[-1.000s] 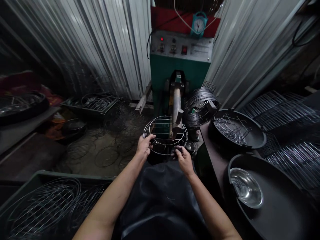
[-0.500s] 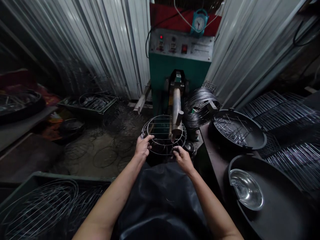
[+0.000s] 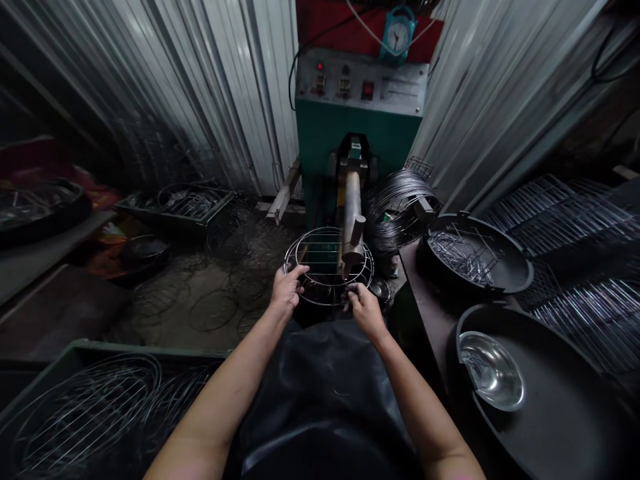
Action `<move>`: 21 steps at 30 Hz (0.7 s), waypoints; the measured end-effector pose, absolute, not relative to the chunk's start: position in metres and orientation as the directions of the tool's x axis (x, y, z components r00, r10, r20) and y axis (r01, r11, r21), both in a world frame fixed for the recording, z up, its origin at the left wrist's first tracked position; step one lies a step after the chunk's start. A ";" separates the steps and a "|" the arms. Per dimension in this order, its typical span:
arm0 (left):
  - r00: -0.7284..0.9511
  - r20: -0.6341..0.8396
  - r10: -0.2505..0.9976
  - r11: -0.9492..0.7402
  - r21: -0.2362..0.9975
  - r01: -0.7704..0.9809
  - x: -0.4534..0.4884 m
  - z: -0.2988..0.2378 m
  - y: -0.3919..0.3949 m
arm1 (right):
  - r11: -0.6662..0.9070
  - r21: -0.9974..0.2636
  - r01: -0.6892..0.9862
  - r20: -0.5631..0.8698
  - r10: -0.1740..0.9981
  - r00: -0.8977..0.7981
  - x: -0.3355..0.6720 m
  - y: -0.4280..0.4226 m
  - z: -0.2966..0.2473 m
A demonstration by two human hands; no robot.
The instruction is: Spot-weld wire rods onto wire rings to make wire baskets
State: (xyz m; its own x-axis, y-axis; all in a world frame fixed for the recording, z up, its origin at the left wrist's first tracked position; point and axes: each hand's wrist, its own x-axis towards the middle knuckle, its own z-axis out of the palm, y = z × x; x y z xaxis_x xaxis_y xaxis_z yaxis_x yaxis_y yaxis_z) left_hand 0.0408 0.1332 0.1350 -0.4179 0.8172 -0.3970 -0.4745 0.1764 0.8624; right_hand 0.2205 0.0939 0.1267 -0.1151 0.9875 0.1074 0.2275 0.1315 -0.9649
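Note:
A round wire rack [image 3: 315,263], with two rings and straight cross wires, lies level under the electrode arm [image 3: 353,200] of a green spot welder [image 3: 360,117]. My left hand [image 3: 287,288] grips its rim at the left, thumb laid along the top. At the near right edge, the fingers of my right hand [image 3: 365,307] are pinched together on the rim; whether they also hold a small piece of wire cannot be made out. The arm's lower tip is at the rack's right part, close to my right fingers.
Right of the welder hangs a wire coil [image 3: 400,210]. A pan of wire pieces [image 3: 463,257] and a larger pan [image 3: 560,393] with a steel bowl [image 3: 493,370] stand on the right, beside stacked wire grids [image 3: 595,313]. Lower left, a green bin [image 3: 80,350] holds wire rings.
My right fingers have shifted slightly up and closer to the electrode tip. The rack stays under the arm, and my left hand keeps its hold. The view has tipped a little.

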 end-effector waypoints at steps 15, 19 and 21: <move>-0.443 -0.409 0.798 0.190 0.868 -0.459 0.043 0.138 0.130 | 0.163 -0.978 0.129 0.162 0.987 -0.016 0.211 0.085 0.112; -0.422 -0.412 0.807 0.187 0.858 -0.479 0.044 0.137 0.132 | 0.185 -0.973 0.135 0.184 0.983 -0.016 0.211 0.086 0.115; -0.422 -0.412 0.808 0.179 0.853 -0.489 0.044 0.137 0.133 | 0.188 -0.972 0.143 0.188 0.982 -0.016 0.212 0.087 0.115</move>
